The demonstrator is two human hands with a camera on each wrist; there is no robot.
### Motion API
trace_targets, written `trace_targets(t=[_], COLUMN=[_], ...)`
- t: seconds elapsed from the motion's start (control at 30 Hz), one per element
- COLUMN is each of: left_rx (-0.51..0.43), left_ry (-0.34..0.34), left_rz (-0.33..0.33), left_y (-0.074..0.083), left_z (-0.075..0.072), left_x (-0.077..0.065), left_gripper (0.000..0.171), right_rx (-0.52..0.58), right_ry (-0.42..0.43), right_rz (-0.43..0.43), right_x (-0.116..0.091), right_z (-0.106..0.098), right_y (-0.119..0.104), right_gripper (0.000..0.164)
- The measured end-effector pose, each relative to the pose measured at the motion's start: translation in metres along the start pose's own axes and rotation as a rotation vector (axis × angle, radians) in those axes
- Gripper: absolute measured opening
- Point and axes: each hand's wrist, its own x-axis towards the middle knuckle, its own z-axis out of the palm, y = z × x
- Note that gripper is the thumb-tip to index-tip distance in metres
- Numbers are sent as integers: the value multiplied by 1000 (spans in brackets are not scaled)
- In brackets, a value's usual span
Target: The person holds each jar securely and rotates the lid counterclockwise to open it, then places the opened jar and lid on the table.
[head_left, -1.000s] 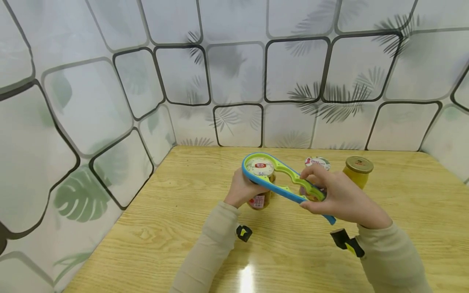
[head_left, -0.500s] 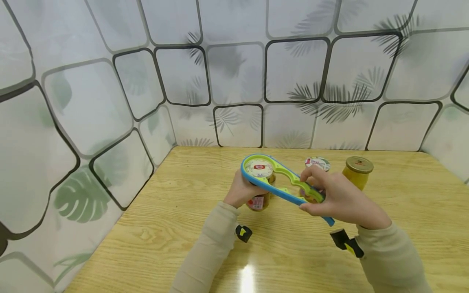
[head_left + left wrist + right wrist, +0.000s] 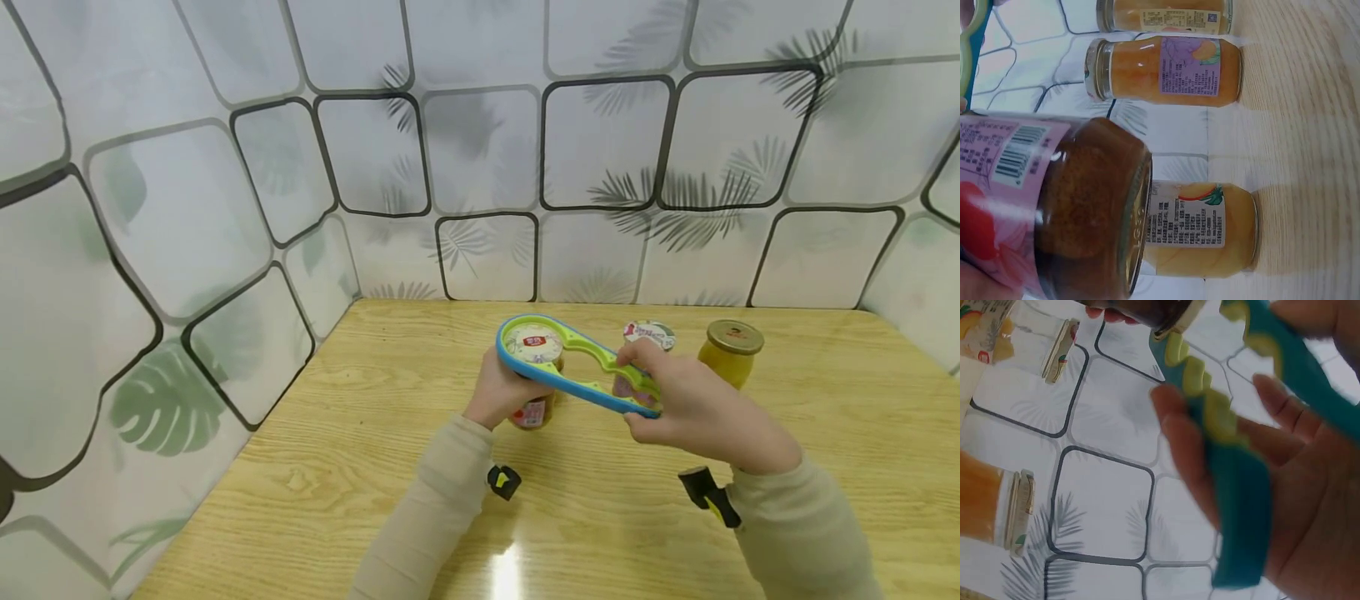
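My left hand [image 3: 497,390] grips a jar [image 3: 532,414] with brown contents and a pink label, held above the table in the left wrist view. Around its pale, patterned lid [image 3: 534,342] sits the looped end of a blue and green jar opener [image 3: 577,392]. My right hand [image 3: 705,408] holds the opener's handle end, fingers along one arm and thumb at the other, a gap between the arms. Only fingertips of the left hand show in the right wrist view, behind the jar's rim.
Behind my right hand stand a jar with a patterned lid [image 3: 649,335] and a yellow jar with a gold lid [image 3: 731,353]. Another jar with a pale label [image 3: 1200,231] stands behind the held one. A patterned wall covering borders the wooden table [image 3: 315,467].
The opener's lower blue handle end, which stuck out below my right hand, has come up toward the palm and the other arm. The left hand and jar have shifted slightly right.
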Motion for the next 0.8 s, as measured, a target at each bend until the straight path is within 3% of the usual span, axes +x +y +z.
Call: trace_targets(t=[0.17,0.37,0.57,0.8], left_rx=[38,86,88,106], left_ry=[68,96,99,104], left_rz=[39,78,85,97], left_y=[-7,-6,-7,-5], left_z=[5,8,10,9], left_x=[1,1,1,0], left_gripper=[57,54,57,58], right_rx=[-211,-393,-379,-353], right_ry=[-4,11,24,65], right_rz=[98,133,150,88], right_x=[4,4,4,4], right_z=[6,9,10,11], right_y=[-9,-10,-7,-3], right_gripper=[54,62,59,57])
